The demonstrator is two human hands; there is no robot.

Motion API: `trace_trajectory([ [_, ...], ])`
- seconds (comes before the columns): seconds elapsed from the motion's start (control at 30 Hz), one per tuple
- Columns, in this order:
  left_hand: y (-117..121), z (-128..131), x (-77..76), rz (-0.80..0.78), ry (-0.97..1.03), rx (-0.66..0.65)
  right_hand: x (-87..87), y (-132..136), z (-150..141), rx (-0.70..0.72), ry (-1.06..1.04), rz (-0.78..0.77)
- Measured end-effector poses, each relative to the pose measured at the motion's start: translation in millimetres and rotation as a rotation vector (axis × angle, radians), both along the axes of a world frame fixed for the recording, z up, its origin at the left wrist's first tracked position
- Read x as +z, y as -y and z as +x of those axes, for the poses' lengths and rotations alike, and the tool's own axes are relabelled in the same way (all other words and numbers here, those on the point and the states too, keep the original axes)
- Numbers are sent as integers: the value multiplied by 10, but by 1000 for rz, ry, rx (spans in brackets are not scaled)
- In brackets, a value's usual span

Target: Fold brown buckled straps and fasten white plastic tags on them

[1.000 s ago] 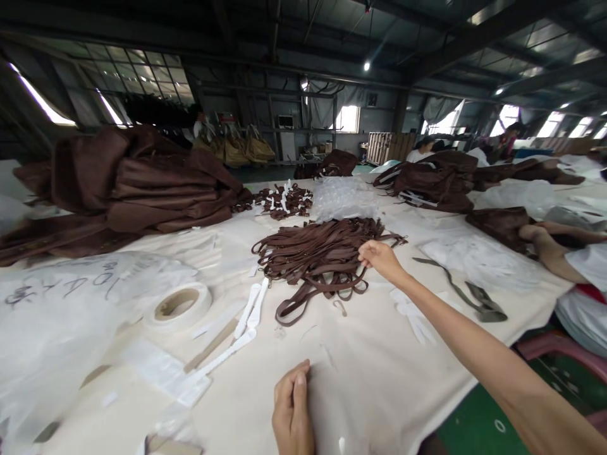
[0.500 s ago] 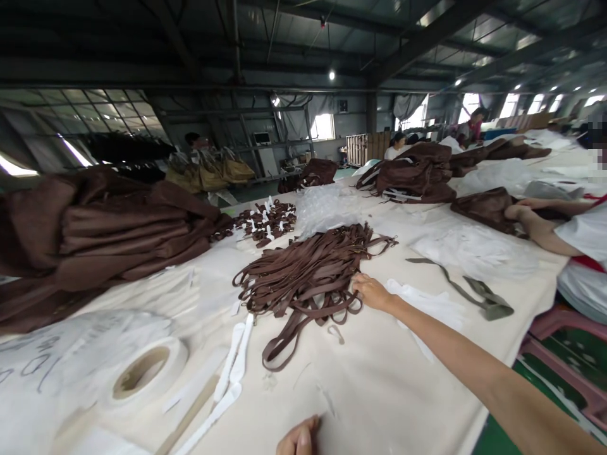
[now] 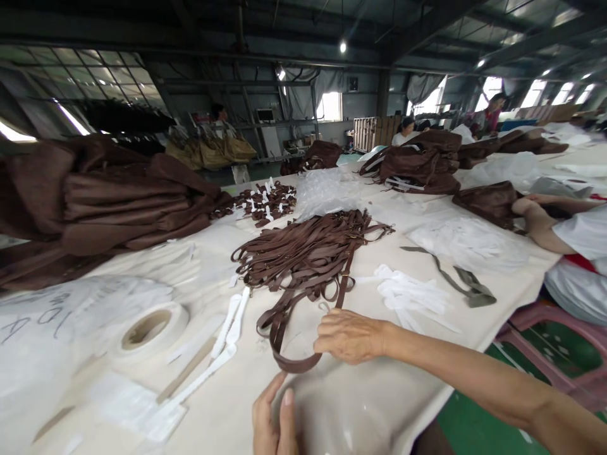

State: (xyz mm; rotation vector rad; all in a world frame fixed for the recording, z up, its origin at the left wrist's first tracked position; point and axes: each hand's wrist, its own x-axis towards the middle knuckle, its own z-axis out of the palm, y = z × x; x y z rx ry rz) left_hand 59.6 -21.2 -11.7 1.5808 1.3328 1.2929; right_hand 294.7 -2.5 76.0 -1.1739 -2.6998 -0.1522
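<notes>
The brown strap point(image 3: 296, 365) is stretched out toward the near side of the table point(image 3: 379, 404), bowed into a loop, both its runs leading back to the strap pile point(image 3: 303, 249). The right hand point(image 3: 351, 335) has its fingers curled in tight around one run. Just below the loop waits the left hand point(image 3: 275, 414), thumb and fingers parted, nothing between them; from here I can't make out whether its forefinger touches the strap or stops just short.

What I'd worry about is a snag. Those straps lie across one another with metal fittings among them, so a hard tug could catch a hook and drag neighbours along, or tighten the tangle. With just one hand gripping, the loop could also twist or slip.

A sweep of the strap to the right might scatter the white strips point(image 3: 412, 294); one to the left could knock the tape roll point(image 3: 180, 325). Bubble wrap point(image 3: 322, 189) lies right behind the pile. Farther out, an olive strap point(image 3: 472, 287) rests to the right, and beyond it a co-worker's arm point(image 3: 540, 227) reaches to a brown bag point(image 3: 488, 205).
</notes>
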Motion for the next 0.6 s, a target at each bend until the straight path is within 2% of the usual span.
trace_trajectory([
  [0.13,16,-101,330,275,-194,-28,116,222,-274,97,-26,12],
  [0.2,-24,-191,552,329,-280,-39,227,306,-368,155,-55,38],
  [0.23,-46,-234,673,327,-298,-104,294,331,-405,183,-72,53],
  [0.3,-71,-297,918,253,-281,-382,449,336,-446,222,-123,79],
  [0.37,-61,-320,1145,64,-215,-656,623,276,-432,230,-211,92],
  [0.4,-46,-318,1247,-54,-162,-746,715,226,-405,224,-273,83],
  [0.43,-30,-309,1339,-155,-88,-792,811,166,-370,208,-350,70],
  [0.5,-4,-282,1497,-268,111,-804,1010,36,-290,143,-529,32],
  [0.6,1,-247,1672,-280,379,-773,1330,-136,-205,-4,-834,-65],
])
